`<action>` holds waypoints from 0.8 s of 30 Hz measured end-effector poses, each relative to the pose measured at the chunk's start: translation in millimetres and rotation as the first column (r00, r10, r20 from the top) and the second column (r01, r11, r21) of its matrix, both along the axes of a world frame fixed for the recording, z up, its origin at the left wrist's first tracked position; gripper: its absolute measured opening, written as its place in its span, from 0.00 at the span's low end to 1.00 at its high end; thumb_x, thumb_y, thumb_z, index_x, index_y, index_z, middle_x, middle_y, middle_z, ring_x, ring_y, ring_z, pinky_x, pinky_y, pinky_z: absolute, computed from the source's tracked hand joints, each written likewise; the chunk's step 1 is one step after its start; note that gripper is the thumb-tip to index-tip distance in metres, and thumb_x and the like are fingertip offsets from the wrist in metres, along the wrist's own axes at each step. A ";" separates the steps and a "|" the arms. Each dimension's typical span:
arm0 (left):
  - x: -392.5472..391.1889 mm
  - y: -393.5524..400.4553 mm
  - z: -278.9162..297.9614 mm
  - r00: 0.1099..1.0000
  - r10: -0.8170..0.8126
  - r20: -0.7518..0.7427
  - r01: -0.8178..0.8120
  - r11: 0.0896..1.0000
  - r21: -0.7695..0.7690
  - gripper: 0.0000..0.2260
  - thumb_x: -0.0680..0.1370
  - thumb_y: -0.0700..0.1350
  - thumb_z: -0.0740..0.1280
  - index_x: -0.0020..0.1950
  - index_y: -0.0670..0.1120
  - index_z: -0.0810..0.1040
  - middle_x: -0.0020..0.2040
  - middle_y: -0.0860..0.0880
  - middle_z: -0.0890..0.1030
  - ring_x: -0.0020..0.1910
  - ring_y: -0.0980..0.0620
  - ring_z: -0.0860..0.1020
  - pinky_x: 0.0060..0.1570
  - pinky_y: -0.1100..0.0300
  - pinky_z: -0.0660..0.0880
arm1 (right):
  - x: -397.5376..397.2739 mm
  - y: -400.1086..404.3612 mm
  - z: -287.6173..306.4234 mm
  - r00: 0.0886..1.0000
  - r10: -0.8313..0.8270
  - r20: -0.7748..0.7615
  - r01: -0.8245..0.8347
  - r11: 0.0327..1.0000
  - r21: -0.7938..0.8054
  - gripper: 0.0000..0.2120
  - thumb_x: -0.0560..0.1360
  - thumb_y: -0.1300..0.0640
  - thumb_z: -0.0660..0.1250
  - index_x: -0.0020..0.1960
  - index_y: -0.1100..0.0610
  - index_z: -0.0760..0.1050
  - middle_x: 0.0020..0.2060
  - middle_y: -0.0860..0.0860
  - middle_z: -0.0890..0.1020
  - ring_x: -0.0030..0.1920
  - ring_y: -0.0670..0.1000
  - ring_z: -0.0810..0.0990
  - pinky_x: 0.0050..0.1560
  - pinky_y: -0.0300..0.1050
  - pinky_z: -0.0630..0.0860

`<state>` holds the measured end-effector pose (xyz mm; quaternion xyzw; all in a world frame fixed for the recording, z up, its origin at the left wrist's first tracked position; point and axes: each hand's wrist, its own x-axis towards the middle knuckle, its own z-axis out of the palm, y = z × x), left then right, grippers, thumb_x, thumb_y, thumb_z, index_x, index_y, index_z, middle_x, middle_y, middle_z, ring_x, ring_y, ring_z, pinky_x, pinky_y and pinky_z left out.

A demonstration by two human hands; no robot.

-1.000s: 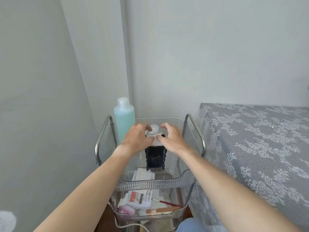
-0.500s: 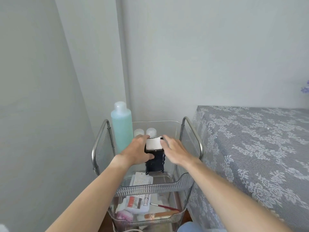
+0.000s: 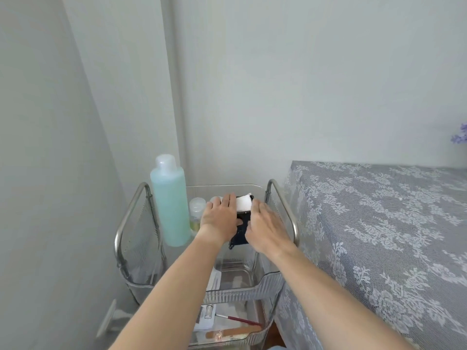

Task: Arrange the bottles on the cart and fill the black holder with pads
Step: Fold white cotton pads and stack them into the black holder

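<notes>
A black holder [image 3: 240, 236] stands on the top tray of a clear cart [image 3: 242, 290], with white pads [image 3: 244, 203] showing at its top. My left hand [image 3: 219, 218] presses against the holder's left side and my right hand [image 3: 265, 227] against its right side, so both grip it between them. A tall bottle of turquoise liquid [image 3: 169, 203] stands at the tray's back left. A small clear bottle with a white cap [image 3: 197, 210] stands beside it, and another white cap [image 3: 215, 199] peeks out behind my left hand.
Metal handle rails rise on both sides of the cart [image 3: 283, 205]. The lower tray holds a white box [image 3: 206, 319], a red-handled brush [image 3: 243, 320] and a nail file [image 3: 232, 333]. A table with a grey lace cloth [image 3: 379, 236] stands close on the right. Walls close in behind and left.
Both hands came down from the pads at the holder's top to its sides. The holder has shifted toward the tray's back right. The camera has tilted upward.
</notes>
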<state>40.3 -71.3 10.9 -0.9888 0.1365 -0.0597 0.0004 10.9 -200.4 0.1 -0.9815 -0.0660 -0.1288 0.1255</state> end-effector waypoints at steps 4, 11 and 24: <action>14.8 -7.0 0.0 0.999 0.016 0.032 -0.018 0.997 0.074 0.31 0.81 0.56 0.60 0.77 0.41 0.54 0.75 0.45 0.64 0.67 0.42 0.67 0.65 0.50 0.64 | 10.7 -1.4 -0.3 0.999 -0.036 0.007 0.036 0.997 -0.069 0.36 0.72 0.62 0.62 0.76 0.65 0.52 0.72 0.60 0.65 0.73 0.58 0.60 0.73 0.49 0.55; 31.2 -12.3 0.2 1.000 -0.009 0.001 0.009 1.000 0.030 0.33 0.82 0.54 0.58 0.80 0.40 0.48 0.80 0.45 0.54 0.77 0.45 0.59 0.75 0.48 0.55 | 24.0 -9.6 0.1 0.999 -0.038 -0.033 0.034 0.995 -0.090 0.39 0.75 0.63 0.63 0.78 0.63 0.44 0.78 0.60 0.52 0.78 0.58 0.49 0.75 0.48 0.45; 12.2 -6.7 -12.5 0.993 -0.064 0.095 0.067 0.997 -0.036 0.36 0.82 0.53 0.58 0.80 0.40 0.43 0.81 0.40 0.47 0.80 0.43 0.52 0.78 0.48 0.53 | 9.2 2.3 3.1 0.998 -0.062 -0.027 0.064 0.995 0.074 0.43 0.73 0.58 0.65 0.78 0.65 0.41 0.77 0.64 0.50 0.78 0.60 0.48 0.76 0.54 0.50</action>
